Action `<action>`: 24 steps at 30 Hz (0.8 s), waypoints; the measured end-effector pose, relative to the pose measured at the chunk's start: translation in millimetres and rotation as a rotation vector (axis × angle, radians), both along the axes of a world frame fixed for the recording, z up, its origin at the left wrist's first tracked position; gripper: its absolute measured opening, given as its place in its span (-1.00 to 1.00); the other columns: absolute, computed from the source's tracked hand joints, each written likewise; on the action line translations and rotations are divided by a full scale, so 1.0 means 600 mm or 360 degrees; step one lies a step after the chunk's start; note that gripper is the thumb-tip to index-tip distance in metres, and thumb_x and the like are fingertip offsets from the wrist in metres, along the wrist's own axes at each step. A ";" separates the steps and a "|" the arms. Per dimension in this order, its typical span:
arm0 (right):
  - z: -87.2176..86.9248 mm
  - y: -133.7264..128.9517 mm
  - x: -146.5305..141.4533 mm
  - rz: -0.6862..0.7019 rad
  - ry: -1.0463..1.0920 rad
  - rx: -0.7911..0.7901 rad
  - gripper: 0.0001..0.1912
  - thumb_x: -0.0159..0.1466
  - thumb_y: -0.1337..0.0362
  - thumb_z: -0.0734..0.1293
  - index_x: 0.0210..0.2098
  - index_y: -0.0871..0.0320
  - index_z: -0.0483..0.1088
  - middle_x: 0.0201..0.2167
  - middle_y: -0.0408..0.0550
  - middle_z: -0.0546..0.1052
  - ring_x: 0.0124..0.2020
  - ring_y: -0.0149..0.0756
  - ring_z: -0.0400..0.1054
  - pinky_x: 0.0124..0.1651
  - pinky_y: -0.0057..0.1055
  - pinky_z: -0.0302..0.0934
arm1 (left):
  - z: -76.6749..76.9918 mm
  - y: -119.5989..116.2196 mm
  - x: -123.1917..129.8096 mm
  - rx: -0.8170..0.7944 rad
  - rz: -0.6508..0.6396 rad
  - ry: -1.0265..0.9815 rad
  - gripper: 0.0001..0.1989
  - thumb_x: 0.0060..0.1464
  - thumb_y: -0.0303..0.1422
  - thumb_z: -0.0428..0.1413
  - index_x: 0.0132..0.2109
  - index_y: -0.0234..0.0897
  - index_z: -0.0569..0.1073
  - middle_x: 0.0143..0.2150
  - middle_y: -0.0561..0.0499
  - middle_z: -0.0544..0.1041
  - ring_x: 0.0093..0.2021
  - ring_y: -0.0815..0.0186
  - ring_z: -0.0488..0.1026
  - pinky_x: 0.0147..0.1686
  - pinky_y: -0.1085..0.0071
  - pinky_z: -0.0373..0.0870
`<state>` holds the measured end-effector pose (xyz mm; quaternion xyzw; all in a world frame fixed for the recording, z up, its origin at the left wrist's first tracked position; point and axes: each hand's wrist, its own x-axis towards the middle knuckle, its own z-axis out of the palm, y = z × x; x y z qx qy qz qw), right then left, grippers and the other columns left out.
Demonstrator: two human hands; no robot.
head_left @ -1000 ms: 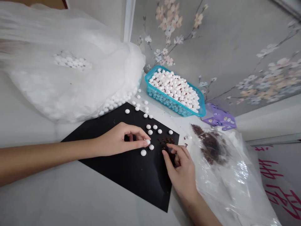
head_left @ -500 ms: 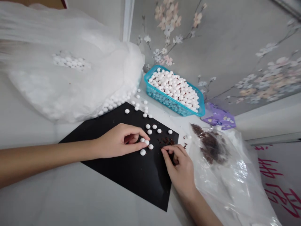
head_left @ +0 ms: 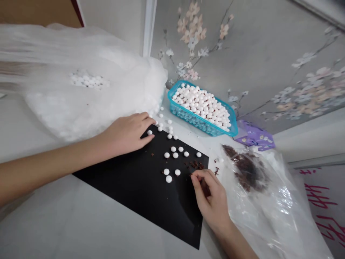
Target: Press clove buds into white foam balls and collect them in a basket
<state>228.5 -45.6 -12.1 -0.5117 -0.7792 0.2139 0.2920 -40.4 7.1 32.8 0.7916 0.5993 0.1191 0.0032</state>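
A single white ball (head_left: 150, 132) sits near the far left edge of a black sheet (head_left: 140, 194), just beside the thumb of the left hand (head_left: 129, 133). This hand's grip is loose, with thumb and forefinger parted about the ball; whether either touches it cannot be told.

Farther right on the sheet, six white balls (head_left: 175, 155) lie in a loose scatter toward the far edge, and three more (head_left: 168, 178) stand close together a little nearer. A few brown specks show beside some of them.

A small heap of brown bits (head_left: 197, 165) lies near the sheet's right corner. The right hand (head_left: 214, 201) is just in front of it, its grip pinched, thumb and forefinger meeting at the tips; whether a bit is held between them is too small to tell.

The sheet lies on a pale bench (head_left: 107, 226). Loose balls (head_left: 169, 121) dot the strip between the sheet and a blue basket (head_left: 194, 122), which is heaped with white balls (head_left: 202, 102) showing brown in the gaps. A large translucent white bag (head_left: 54, 97) bulges with more balls behind the left arm.

Right of the basket lies a purple packet (head_left: 254, 136); nearer, a clear plastic bag (head_left: 275, 219) holds a dark brown mass (head_left: 248, 172). Behind stands a grey panel (head_left: 250, 54) with painted blossoms.
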 end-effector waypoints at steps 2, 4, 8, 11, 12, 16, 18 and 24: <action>-0.001 -0.002 0.000 0.0000 -0.0007 0.0045 -0.87 0.28 0.31 0.16 -0.34 0.13 0.31 -0.44 -0.15 0.34 -0.56 -0.46 0.19 -0.51 -0.48 0.10 | -0.003 0.009 -0.013 -0.0082 0.0036 0.0068 -0.66 0.13 -0.23 -0.10 -0.08 -0.30 0.42 -0.15 -0.07 0.43 -0.18 0.17 0.41 -0.34 0.38 0.23; -0.004 -0.004 0.001 -0.0018 -0.0004 0.0140 -0.89 0.27 0.33 0.19 -0.34 0.12 0.34 -0.43 -0.14 0.35 -0.55 -0.47 0.21 -0.51 -0.50 0.11 | -0.008 0.015 -0.021 -0.0174 -0.0003 0.0046 -0.67 0.15 -0.23 -0.12 -0.14 -0.28 0.46 -0.17 -0.05 0.44 -0.22 0.20 0.42 -0.34 0.38 0.23; -0.012 -0.011 0.003 -0.0002 0.0022 0.0427 -0.87 0.19 0.43 0.28 -0.30 0.10 0.40 -0.42 -0.15 0.40 -0.54 -0.49 0.24 -0.51 -0.52 0.15 | -0.017 0.017 -0.015 -0.0169 -0.0078 -0.0131 -0.71 0.14 -0.24 -0.09 -0.18 -0.25 0.46 -0.16 -0.02 0.47 -0.25 0.23 0.42 -0.33 0.38 0.24; -0.010 -0.016 0.003 0.0006 0.0055 0.0599 -0.80 0.13 0.50 0.32 -0.30 0.10 0.41 -0.45 -0.15 0.42 -0.56 -0.49 0.25 -0.53 -0.52 0.16 | -0.016 0.002 0.013 -0.0326 -0.0070 -0.0582 -0.74 0.08 -0.22 0.01 -0.21 -0.26 0.48 -0.29 0.01 0.51 -0.36 0.31 0.41 -0.36 0.41 0.27; -0.008 -0.018 0.002 0.0005 0.0078 0.0646 -0.78 0.12 0.52 0.33 -0.30 0.10 0.41 -0.46 -0.16 0.42 -0.57 -0.49 0.24 -0.54 -0.52 0.16 | -0.014 -0.008 0.025 -0.0465 -0.0069 -0.0815 -0.74 0.05 -0.20 0.05 -0.21 -0.26 0.48 -0.34 0.03 0.51 -0.39 0.33 0.41 -0.38 0.43 0.28; 0.004 -0.029 -0.004 0.0037 0.0183 0.0716 -0.74 0.10 0.55 0.32 -0.27 0.12 0.39 -0.49 -0.16 0.40 -0.62 -0.52 0.17 -0.61 -0.53 0.14 | -0.009 -0.067 0.077 -0.1189 -0.0261 -0.1643 -0.70 0.00 -0.18 0.12 -0.15 -0.24 0.49 -0.34 0.04 0.53 -0.35 0.36 0.42 -0.39 0.47 0.32; 0.010 -0.036 -0.008 0.0035 0.0213 0.0695 -0.76 0.12 0.54 0.31 -0.25 0.14 0.37 -0.47 -0.15 0.39 -0.63 -0.52 0.17 -0.64 -0.53 0.13 | -0.010 -0.096 0.094 -0.1328 -0.0246 -0.1853 -0.66 -0.03 -0.22 0.16 -0.08 -0.19 0.44 -0.33 0.09 0.52 -0.36 0.40 0.40 -0.40 0.51 0.30; 0.017 -0.049 -0.015 0.0148 0.0256 0.0666 -0.78 0.13 0.56 0.28 -0.26 0.20 0.33 -0.48 -0.11 0.41 -0.49 -0.46 0.27 -0.55 -0.55 0.20 | -0.033 -0.128 0.114 -0.1439 -0.0163 -0.2040 -0.87 -0.05 -0.30 0.19 -0.34 -0.26 0.46 -0.44 0.15 0.44 -0.43 0.48 0.34 -0.43 0.55 0.25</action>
